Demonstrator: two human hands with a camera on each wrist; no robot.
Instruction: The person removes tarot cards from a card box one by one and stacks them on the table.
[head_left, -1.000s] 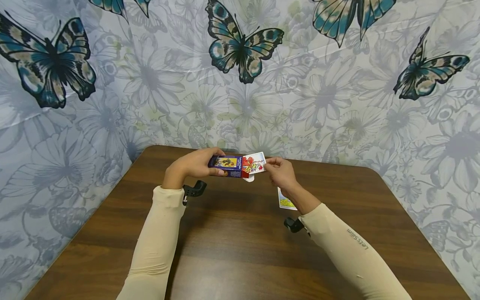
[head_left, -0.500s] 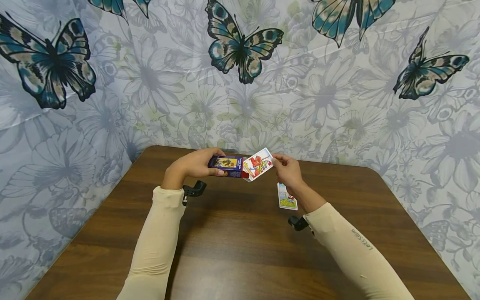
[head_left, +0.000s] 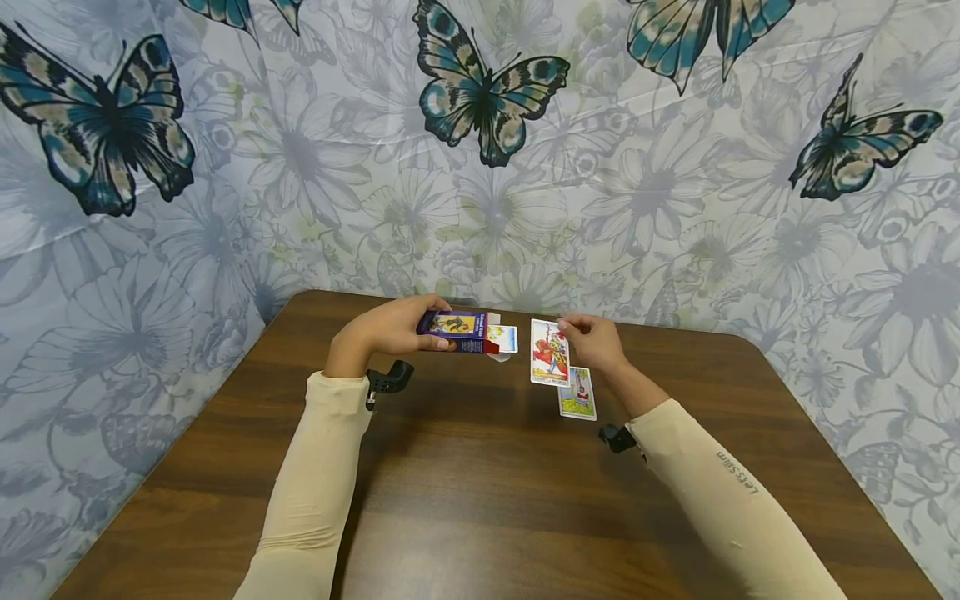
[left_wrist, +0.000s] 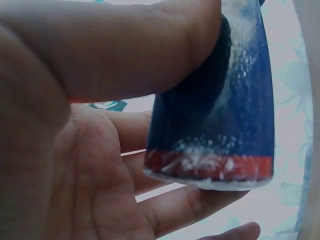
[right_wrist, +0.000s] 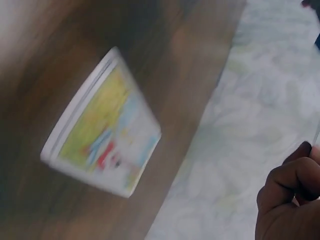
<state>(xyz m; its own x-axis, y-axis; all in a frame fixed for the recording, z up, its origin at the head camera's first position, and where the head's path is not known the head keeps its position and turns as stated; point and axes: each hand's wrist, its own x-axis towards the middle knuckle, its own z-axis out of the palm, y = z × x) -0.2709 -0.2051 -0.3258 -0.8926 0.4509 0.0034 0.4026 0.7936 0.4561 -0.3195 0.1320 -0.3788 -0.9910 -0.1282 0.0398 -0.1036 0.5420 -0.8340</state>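
Observation:
My left hand (head_left: 397, 325) grips a dark blue card box (head_left: 459, 330) with a yellow picture and red trim; in the left wrist view the thumb lies across the box (left_wrist: 245, 115). From the box's open right end a light card (head_left: 504, 338) sticks partly out. Pinched by its upper right corner, a tarot card (head_left: 549, 353) with a red and yellow figure hangs from my right hand (head_left: 596, 343). Just below it on the table lies another card (head_left: 578, 395), green and yellow, its upper left part covered in the head view. The right wrist view shows this lying card (right_wrist: 107, 132) whole.
The brown wooden table (head_left: 465, 500) reaches back to a wall cloth (head_left: 330, 167) printed with flowers and butterflies. Black wrist cameras (head_left: 390, 377) are worn on both arms.
My right hand has drawn the red and yellow card out of the box and moved it right, turning it upright. Another card's end now shows at the opening. The left hand has stayed put.

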